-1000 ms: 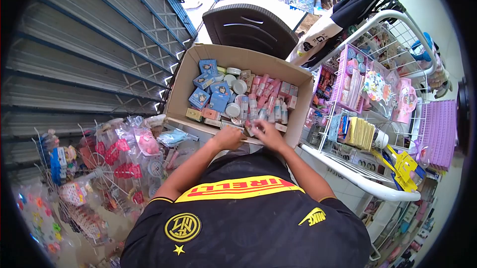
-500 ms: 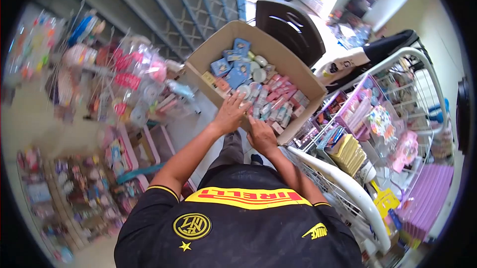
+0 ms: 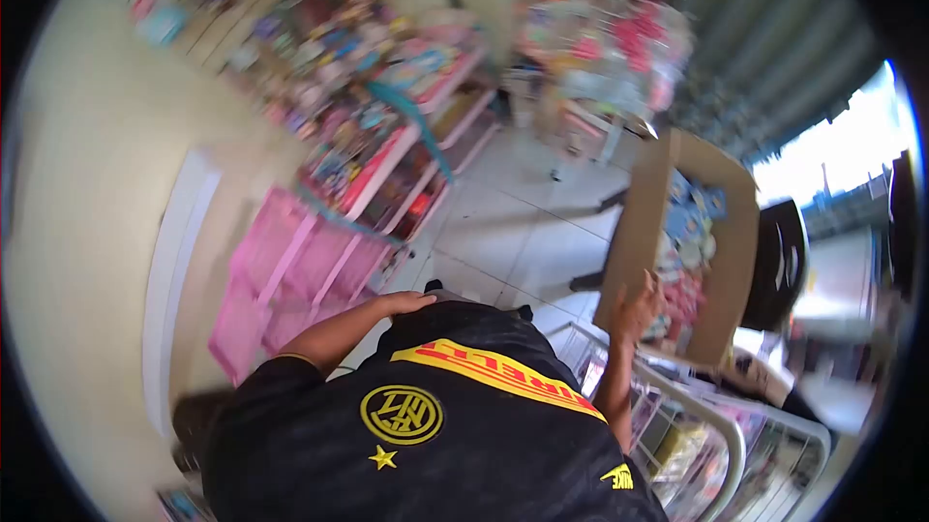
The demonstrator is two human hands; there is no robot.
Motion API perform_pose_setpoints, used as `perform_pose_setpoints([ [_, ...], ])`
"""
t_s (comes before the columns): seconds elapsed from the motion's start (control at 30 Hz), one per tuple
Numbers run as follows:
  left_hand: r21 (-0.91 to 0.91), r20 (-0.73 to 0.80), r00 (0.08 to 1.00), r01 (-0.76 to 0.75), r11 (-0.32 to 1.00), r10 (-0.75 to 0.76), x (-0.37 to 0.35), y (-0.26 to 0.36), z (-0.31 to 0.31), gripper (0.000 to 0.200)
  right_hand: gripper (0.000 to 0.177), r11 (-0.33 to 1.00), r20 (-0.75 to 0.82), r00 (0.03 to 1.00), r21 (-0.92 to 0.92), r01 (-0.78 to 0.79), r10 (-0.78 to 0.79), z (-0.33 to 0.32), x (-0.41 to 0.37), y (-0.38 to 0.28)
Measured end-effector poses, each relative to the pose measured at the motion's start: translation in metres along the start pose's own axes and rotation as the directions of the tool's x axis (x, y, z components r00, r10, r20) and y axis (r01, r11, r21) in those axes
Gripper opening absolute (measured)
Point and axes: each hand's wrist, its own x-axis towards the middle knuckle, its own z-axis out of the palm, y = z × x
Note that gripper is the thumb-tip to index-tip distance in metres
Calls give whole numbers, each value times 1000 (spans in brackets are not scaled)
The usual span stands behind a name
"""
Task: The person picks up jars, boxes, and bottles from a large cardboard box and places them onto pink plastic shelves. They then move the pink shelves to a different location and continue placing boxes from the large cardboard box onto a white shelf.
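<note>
My right hand [image 3: 637, 307] is at the near wall of a cardboard box [image 3: 634, 232], its blurred fingers stretched out at the rim and apparently holding nothing. Inside the box lie small blue packs [image 3: 692, 210], white round containers and pink packages [image 3: 683, 298], all smeared by motion. My left hand [image 3: 408, 302] lies flat by my thigh at the hem of my black shirt [image 3: 319, 435], fingers together and extended, with nothing seen in it.
A dark chair [image 3: 779, 266] stands behind the box. White wire baskets [image 3: 721, 425] hold goods at lower right. Pink drawers [image 3: 319, 266] and a shelf of small items [image 3: 319, 67] are on the left. Hanging goods [image 3: 619, 38] fill the back, above a tiled floor [image 3: 494, 222].
My view has swung left, so the box now appears further right. My left hand has left the box and come down beside my thigh. The right hand stays at the box's near edge.
</note>
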Motion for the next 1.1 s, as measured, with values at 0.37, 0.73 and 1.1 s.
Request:
perform_pose_setpoints([
  [0.37, 144, -240, 962, -100, 985, 132, -101, -126, -10, 55, 55, 870, 304, 837, 351, 345, -455, 92, -48, -158],
  [0.73, 816, -571, 41, -81, 573, 820, -197, -115, -219, 28, 50, 567, 369, 441, 642, 516, -818, 92, -118, -389],
  [1.1, 659, -752, -256, -308, 686, 607, -273, -159, -168, 35, 37, 306, 65, 361, 679, 668, -930, 100, -61, -522],
])
